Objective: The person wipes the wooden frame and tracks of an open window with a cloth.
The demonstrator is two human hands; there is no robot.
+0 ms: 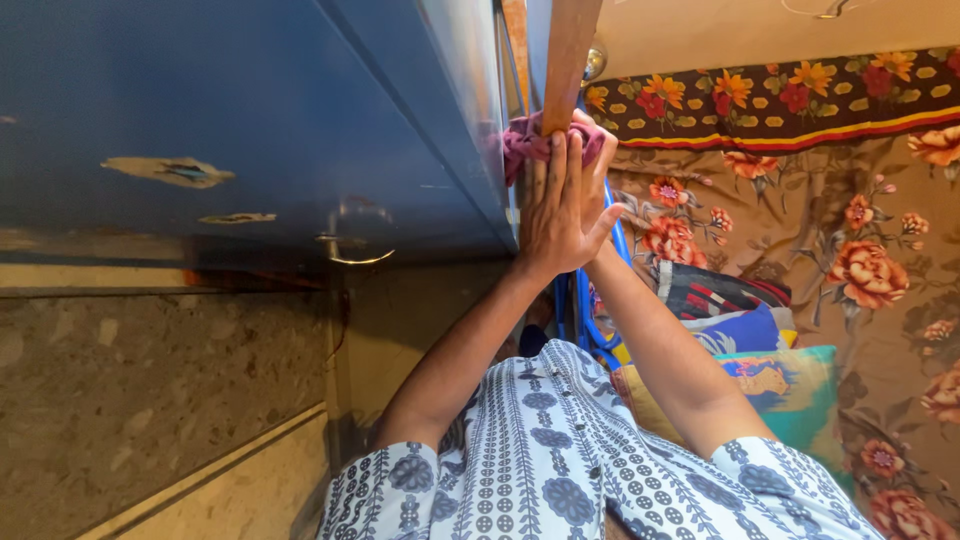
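Observation:
A maroon cloth [522,143] is bunched against a narrow wooden strip [571,55] beside the edge of a blue metal cabinet [250,120]. My left hand [560,212] lies flat with its fingers stretched out, back towards me, and its fingertips reach the cloth. My right hand [598,150] is mostly hidden behind the left one; its fingers curl over the cloth and press it on the strip. Both arms are raised from my patterned shirt [560,460].
The cabinet has chipped paint and a metal handle [355,255]. A stone-patterned surface [150,400] lies under it. A floral fabric [850,230] fills the right side, with cushions [770,385] and a blue tube [590,310] near my arms.

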